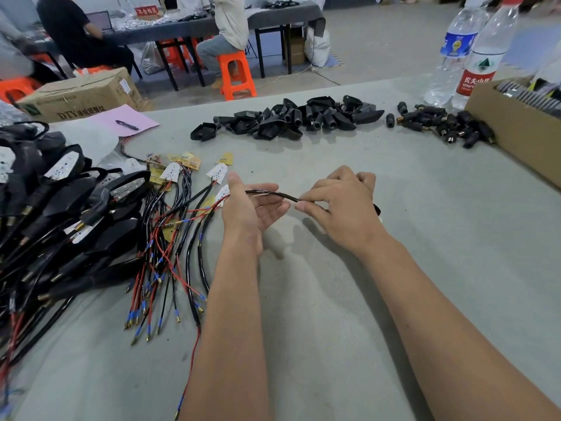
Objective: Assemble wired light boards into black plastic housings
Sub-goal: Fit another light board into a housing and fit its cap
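Pinching a black cable (pixel 270 194) between both hands, left hand (pixel 252 205) half open, right hand (pixel 343 205) clamped on it, empty housings (pixel 288 118) piled beyond, loose wired boards (pixel 182 208) left, table (pixel 334 299) clear between.

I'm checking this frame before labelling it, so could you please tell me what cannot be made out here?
- Head view: what the right hand holds beyond the black cable; its fingers cover it.
- The light board on that cable: mostly behind the left hand.
- Cardboard box contents: cut off by the right edge.
- Small print on the yellow tags: too small.
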Demonstrator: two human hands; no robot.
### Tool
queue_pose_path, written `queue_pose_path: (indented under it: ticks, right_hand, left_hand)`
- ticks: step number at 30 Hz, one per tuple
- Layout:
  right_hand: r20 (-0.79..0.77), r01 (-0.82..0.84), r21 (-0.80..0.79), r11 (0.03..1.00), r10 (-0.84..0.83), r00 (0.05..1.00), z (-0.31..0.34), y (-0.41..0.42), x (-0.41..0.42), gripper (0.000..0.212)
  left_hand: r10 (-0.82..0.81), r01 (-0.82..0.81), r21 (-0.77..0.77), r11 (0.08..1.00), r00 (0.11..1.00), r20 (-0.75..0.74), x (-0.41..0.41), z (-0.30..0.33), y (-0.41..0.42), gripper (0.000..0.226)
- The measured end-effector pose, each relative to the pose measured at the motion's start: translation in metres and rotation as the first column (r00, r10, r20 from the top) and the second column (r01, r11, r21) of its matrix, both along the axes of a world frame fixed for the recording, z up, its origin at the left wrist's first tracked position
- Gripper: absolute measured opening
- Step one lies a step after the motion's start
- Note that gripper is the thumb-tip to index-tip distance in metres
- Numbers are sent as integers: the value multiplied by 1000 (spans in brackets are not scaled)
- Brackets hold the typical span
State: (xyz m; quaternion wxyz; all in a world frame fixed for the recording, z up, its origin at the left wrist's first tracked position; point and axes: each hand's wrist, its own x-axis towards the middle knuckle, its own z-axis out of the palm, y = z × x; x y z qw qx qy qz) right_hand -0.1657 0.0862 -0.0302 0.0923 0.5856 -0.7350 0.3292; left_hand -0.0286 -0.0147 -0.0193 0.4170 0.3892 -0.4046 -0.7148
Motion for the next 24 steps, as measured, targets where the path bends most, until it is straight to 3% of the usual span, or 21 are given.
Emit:
queue_pose_path:
  ticks: [3,11,15,24]
  right_hand:
    - [23,14,6,1000,-14,1000,0,1,-3,20]
    - [82,-13,-16,1000,14,997,-2,5,-15,18]
    - [97,-9,-39,999,13,995,-4,8,-22,15]
    - [190,-71,17,997,66,980,-1,11,-30,9]
  left_hand:
    - [101,-78,-130,988,978,185,3,-5,-3,88]
    - [324,-198,-352,915,880,347,6,-11,-11,74]
    - [394,-256,-377,890,847,357,17,-10,-19,69]
    - [364,-256,-306,917,851,378,17,-9,-20,72]
